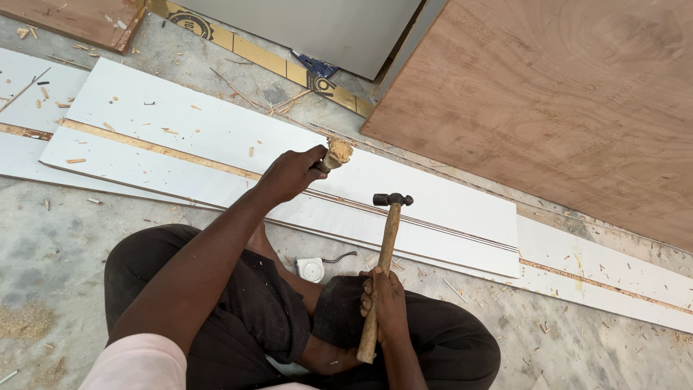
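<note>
1. Dusty concrete floor, strewn with wood chips, is covered by long white laminated boards; a brown plywood sheet lies far right.
2. A chisel with a battered wooden handle is gripped in the closed left hand and set upright on the near board's seam, apparently to receive blows.
3. A wooden-handled hammer is clasped mid-shaft by the right hand, its dark steel head raised just right of the chisel.

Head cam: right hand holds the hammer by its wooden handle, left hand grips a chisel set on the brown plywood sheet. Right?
Not quite. In the head view the left hand grips the chisel over the white laminated board, not the brown plywood sheet, which lies beyond it. The right hand does hold the hammer by its wooden handle.
</note>
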